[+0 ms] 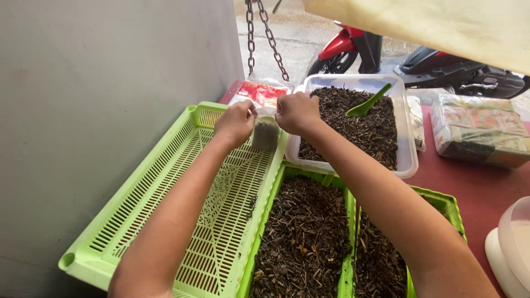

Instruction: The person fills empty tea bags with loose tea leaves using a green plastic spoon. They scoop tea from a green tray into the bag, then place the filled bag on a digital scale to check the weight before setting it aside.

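While both hands pinch its top edge, a small clear bag (265, 132) hangs between them, part-filled with dark dried leaves. Left hand (236, 122): fingers curled together and clamped on the bag's left upper corner. Right hand (297, 112): fingers closed on the right upper corner, knuckles toward the camera. Bag position: held in the air, over the far right corner of a light green slotted tray (182, 187), just beside the rim of a clear plastic tub (407, 160).

Tray: long, shallow, bare but for a few dark crumbs, lying along a grey wall (99, 110).

Tub: rectangular, filled with dark dried leaves; a green scoop (369, 101) is stuck in the leaves, handle tilted up to the right.

Two green baskets (348, 221), side by side, near edge of view, both full of the same dark leaves; the right forearm crosses above them.

Packet (259, 92), red and white, behind the hands.

Wrapped bundle of packets (479, 129), on the dark red table (475, 187), right of the tub.

White container (510, 243), partly cut off at the right edge.

Chain (259, 33), hanging, top centre.

Motorbike (419, 60), red and black, beyond the table.
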